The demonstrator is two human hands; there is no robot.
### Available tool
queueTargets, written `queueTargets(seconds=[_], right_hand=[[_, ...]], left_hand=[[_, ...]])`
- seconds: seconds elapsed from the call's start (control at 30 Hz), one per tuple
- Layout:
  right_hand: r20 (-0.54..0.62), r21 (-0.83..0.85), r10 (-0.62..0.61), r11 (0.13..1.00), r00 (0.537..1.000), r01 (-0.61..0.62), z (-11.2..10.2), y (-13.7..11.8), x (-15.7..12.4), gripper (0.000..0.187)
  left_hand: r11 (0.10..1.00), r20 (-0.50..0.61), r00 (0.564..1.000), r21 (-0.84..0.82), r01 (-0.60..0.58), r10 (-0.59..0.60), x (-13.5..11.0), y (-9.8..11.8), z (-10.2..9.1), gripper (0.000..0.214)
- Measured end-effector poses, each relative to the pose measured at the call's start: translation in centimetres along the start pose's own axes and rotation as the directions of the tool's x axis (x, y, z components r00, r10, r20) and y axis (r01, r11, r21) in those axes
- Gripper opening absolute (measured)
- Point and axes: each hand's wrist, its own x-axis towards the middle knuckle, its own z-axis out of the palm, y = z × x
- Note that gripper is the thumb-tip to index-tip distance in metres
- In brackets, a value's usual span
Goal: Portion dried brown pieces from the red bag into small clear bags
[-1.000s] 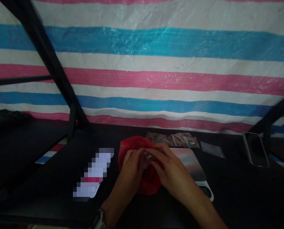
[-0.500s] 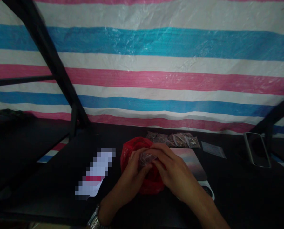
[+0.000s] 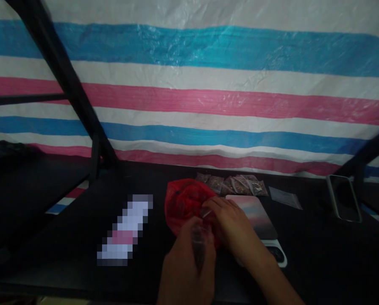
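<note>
A red plastic bag (image 3: 178, 203) stands on the black table with its mouth open towards me. My left hand (image 3: 188, 262) is in front of its near side, thumb and fingers closed around a small clear plastic bag (image 3: 199, 237). My right hand (image 3: 237, 226) reaches over the right side of the red bag, its fingers curled down into the mouth. Something small and shiny shows at those fingertips, too dim to make out. Right of the red bag lies a scale (image 3: 254, 214) with a shiny plate, partly covered by my right forearm.
Several clear packets of brown bits (image 3: 240, 185) lie in a row behind the scale. A flat clear bag (image 3: 285, 198) is to their right, and a phone (image 3: 344, 199) leans farther right. A blurred white item (image 3: 126, 231) lies at left. Black frame bars (image 3: 65, 80) and a striped sheet (image 3: 208, 101) stand behind.
My left hand has drawn back towards me with the small clear bag, away from my right hand. The right hand stays at the red bag, whose mouth now shows more.
</note>
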Motion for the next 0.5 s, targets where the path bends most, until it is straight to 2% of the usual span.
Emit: queueTargets(seconds=[0.07,0.17,0.3,0.4,0.5], right_hand=[[-0.024,-0.017,0.028,0.999,0.999,-0.029,0.2,0.2,0.2,0.036],[-0.043,-0.029,0.098,0.995,0.994,-0.099,0.5,0.3,0.4,0.028],[-0.013,0.100,0.099,0.990,0.995,-0.097,0.3,0.3,0.2,0.018],[0.002,0.257,0.083,0.963,0.997,-0.081,-0.3,0.5,-0.4,0.019],[0.048,0.408,0.062,0.910,0.997,-0.077,-1.1,1.1,-1.1,0.019]], left_hand=[[0.998,0.058,0.997,0.032,0.049,-0.051,-1.6,-0.4,1.2,0.043],[0.997,0.132,0.988,0.014,0.074,-0.075,-2.6,-0.9,2.2,0.044],[0.983,0.034,0.990,-0.112,0.142,-0.139,-2.3,-0.5,2.4,0.038],[0.964,-0.038,0.985,-0.216,0.157,-0.169,-2.0,-0.2,2.3,0.035],[0.960,-0.081,0.979,-0.225,0.165,-0.187,-1.6,-0.7,2.3,0.041]])
